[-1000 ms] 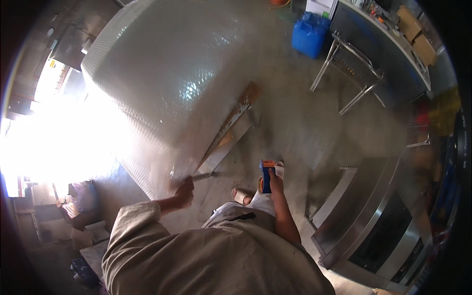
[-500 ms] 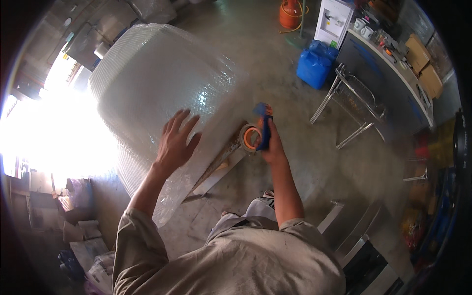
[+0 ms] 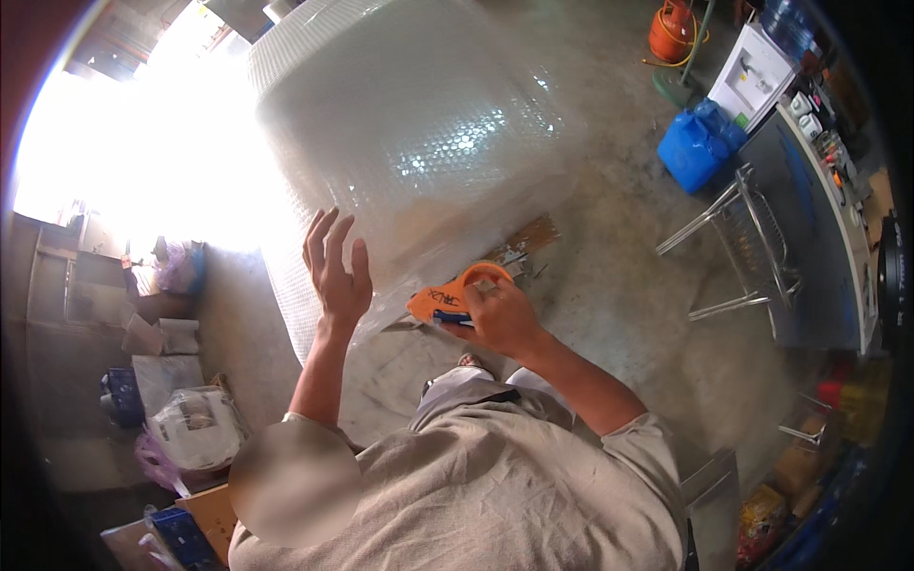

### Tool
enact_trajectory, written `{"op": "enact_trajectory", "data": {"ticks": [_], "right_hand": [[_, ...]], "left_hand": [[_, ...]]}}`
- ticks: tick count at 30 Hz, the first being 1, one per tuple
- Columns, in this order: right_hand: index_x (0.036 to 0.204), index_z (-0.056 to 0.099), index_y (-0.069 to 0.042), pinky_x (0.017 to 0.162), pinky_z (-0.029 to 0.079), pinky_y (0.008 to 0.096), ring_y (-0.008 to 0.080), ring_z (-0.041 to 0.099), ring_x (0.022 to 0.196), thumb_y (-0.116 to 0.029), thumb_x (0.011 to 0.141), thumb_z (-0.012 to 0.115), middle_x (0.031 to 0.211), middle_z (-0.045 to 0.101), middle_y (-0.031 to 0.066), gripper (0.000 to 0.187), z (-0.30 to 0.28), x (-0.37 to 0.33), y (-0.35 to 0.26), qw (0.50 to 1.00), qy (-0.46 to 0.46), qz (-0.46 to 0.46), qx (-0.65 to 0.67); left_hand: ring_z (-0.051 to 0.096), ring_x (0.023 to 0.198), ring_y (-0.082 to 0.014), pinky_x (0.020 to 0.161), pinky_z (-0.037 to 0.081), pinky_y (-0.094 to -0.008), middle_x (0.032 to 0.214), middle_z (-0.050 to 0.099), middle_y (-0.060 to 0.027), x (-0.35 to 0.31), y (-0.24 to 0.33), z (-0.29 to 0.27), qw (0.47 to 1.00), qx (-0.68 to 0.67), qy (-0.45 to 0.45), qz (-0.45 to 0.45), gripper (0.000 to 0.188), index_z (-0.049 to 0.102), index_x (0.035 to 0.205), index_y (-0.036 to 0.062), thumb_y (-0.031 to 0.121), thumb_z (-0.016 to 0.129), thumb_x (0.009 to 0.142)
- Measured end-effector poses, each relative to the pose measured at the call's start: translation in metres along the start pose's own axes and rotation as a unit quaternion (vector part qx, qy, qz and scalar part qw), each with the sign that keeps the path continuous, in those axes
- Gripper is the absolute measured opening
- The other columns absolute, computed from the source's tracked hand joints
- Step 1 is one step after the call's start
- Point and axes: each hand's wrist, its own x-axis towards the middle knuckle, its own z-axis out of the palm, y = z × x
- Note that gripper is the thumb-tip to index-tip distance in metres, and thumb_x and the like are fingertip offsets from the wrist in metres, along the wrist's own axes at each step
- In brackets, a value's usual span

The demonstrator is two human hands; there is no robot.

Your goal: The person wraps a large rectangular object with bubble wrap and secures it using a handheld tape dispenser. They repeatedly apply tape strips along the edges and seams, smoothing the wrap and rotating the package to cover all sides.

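A large object wrapped in clear bubble wrap (image 3: 409,133) stands in front of me on the concrete floor. My left hand (image 3: 335,269) is raised with fingers spread, flat against or just before the wrap's lower left side. My right hand (image 3: 500,317) grips an orange tape dispenser (image 3: 452,297) with a blue part, held against the wrap's lower edge. A wooden pallet corner (image 3: 529,238) shows under the wrapped object.
A blue jerrycan (image 3: 698,145), a white appliance (image 3: 755,74) and an orange gas cylinder (image 3: 671,30) stand at the upper right. A metal-legged table (image 3: 752,247) runs along the right. Boxes and bags (image 3: 186,428) lie at the lower left, under bright glare.
My view has tilted up toward the wrapped object. My right hand brought the tape dispenser down to the wrap's lower edge; my left hand stays spread on the wrap.
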Motion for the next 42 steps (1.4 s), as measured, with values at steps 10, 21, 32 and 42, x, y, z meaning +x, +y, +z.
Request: {"op": "enact_trajectory", "data": {"ticks": [10, 21, 32, 42], "right_hand": [[0.105, 0.063, 0.006, 0.08, 0.053, 0.0389, 0.0247, 0.066, 0.058, -0.052, 0.085, 0.079, 0.06, 0.063, 0.0095, 0.064, -0.002, 0.051, -0.017, 0.986, -0.064, 0.021, -0.155], [0.11, 0.061, 0.003, 0.086, 0.053, 0.0406, 0.0321, 0.07, 0.067, -0.057, 0.084, 0.079, 0.068, 0.068, 0.014, 0.067, -0.034, 0.036, 0.054, 0.955, 0.001, 0.14, -0.263], [0.107, 0.064, -0.001, 0.079, 0.057, 0.0481, 0.0373, 0.071, 0.07, -0.058, 0.083, 0.079, 0.075, 0.072, 0.0162, 0.063, -0.113, 0.021, 0.168, 0.926, 0.073, 0.219, -0.298], [0.102, 0.067, -0.003, 0.077, 0.057, 0.0465, 0.0357, 0.072, 0.071, -0.056, 0.084, 0.08, 0.076, 0.073, 0.0143, 0.058, -0.16, 0.009, 0.275, 0.936, 0.051, 0.281, -0.206]], "left_hand": [[0.027, 0.155, -0.0412, 0.125, 0.024, -0.0545, 0.164, 0.037, -0.0202, -0.055, -0.023, 0.006, 0.993, -0.017, -0.112, 0.028, 0.054, 0.054, 0.152, 0.0161, 0.032, 0.065, 0.102], [0.02, 0.158, -0.0423, 0.128, 0.017, -0.0561, 0.169, 0.027, -0.0201, -0.069, -0.03, 0.019, 0.99, 0.013, -0.14, 0.016, 0.06, 0.052, 0.153, 0.015, 0.03, 0.07, 0.098], [0.021, 0.156, -0.0462, 0.127, 0.016, -0.0595, 0.166, 0.03, -0.0246, -0.063, -0.014, 0.018, 0.991, 0.056, -0.121, -0.008, 0.053, 0.054, 0.149, 0.0101, 0.025, 0.067, 0.099], [0.031, 0.152, -0.0425, 0.121, 0.027, -0.0571, 0.159, 0.039, -0.0207, 0.046, 0.147, 0.109, 0.991, -0.066, -0.115, 0.011, 0.07, 0.056, 0.144, 0.0098, 0.028, 0.083, 0.082]]}}
